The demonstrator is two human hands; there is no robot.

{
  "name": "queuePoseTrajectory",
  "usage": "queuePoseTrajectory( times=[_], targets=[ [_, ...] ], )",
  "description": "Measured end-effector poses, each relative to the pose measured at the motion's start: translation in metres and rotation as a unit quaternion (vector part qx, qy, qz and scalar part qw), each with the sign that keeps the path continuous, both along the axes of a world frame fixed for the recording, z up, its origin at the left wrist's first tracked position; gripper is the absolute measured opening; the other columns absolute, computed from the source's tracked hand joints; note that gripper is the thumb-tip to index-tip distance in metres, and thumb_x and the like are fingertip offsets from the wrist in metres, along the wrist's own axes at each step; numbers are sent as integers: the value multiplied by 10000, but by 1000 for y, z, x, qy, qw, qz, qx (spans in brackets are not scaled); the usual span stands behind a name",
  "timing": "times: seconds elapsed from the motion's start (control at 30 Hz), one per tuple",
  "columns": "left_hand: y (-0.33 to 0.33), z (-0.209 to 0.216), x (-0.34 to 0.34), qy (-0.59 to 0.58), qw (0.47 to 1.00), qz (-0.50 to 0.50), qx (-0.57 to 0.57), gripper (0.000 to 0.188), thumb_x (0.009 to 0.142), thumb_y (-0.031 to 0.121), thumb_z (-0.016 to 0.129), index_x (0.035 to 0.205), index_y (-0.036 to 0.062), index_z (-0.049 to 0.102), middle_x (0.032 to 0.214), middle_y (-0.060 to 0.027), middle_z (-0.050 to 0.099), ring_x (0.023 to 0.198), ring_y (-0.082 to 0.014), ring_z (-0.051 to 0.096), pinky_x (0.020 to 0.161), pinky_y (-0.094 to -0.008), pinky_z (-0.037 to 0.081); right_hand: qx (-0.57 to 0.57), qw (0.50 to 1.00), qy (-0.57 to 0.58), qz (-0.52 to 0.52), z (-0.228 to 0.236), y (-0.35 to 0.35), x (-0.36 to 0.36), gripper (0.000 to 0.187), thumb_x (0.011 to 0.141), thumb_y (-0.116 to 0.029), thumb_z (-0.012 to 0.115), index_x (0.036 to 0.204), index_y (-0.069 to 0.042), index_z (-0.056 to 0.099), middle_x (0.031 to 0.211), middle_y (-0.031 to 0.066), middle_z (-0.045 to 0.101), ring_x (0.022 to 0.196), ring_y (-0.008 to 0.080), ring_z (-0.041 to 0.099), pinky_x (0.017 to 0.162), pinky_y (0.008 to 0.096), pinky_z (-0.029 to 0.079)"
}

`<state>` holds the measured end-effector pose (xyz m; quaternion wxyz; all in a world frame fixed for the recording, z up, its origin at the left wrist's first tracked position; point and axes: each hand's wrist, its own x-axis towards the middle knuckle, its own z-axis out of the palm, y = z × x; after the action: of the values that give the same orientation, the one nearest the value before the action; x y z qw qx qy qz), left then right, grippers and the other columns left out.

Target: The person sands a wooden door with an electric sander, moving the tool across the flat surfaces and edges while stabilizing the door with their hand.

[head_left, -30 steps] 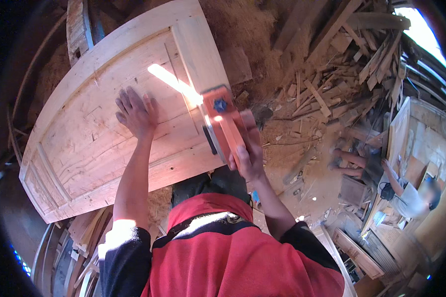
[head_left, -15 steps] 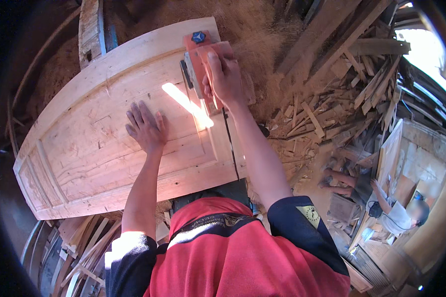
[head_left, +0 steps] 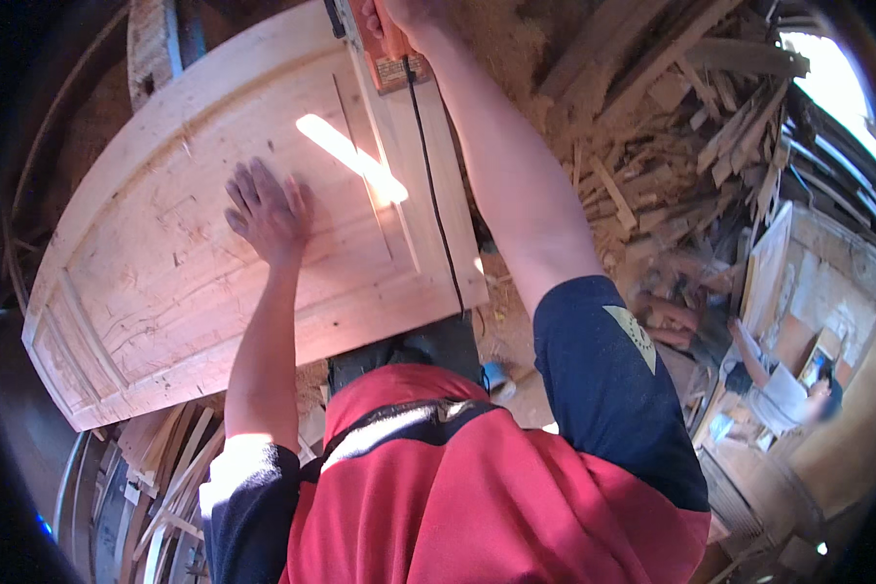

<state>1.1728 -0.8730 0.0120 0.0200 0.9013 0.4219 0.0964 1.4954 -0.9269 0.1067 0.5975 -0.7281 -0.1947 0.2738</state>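
Head view shows the right hand (head_left: 406,12) wrapped around the orange planer (head_left: 384,44) at the door's (head_left: 165,282) far end, left hand (head_left: 266,209) flat, fingers spread, and its black cord (head_left: 436,209) might snag.

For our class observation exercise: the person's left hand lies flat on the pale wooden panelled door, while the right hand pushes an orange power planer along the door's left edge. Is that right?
Not quite. The head view shows the orange power planer under the right hand on the door's right edge, not the left. The left hand does lie flat on the pale wooden panelled door.
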Motion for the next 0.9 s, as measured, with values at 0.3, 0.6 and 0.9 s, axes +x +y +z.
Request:
queuePoseTrajectory(
  times=[0.3, 0.6, 0.9],
  targets=[
    [-3, 2, -3, -13, 1000, 4, 10, 689, 970, 543, 460, 1506, 113, 414, 1586, -165, 342, 1460, -412, 288, 1126, -660, 186, -98, 985, 102, -96, 94, -330, -223, 199, 947, -206, 675, 918, -10, 652, 548, 12, 538, 448, 89, 502, 421, 286, 415],
    [-122, -42, -12, -96, 933, -337, -84, 655, 976, 486, 477, 1533, 158, 368, 1603, -108, 327, 1503, -311, 249, 1161, -669, 111, -189, 834, 121, -504, 149, -535, -439, 137, 918, -128, 655, 958, 1, 631, 619, 34, 549, 462, 116, 506, 417, 282, 419],
    [-285, 28, -120, -41, 833, -530, -156, 739, 807, 387, 666, 1428, 25, 494, 1531, -180, 414, 1446, -343, 351, 1210, -539, 221, -104, 823, 64, -555, 170, -533, -459, 232, 898, -195, 651, 1048, -20, 631, 683, 16, 518, 478, 124, 478, 425, 305, 421]
  ],
)
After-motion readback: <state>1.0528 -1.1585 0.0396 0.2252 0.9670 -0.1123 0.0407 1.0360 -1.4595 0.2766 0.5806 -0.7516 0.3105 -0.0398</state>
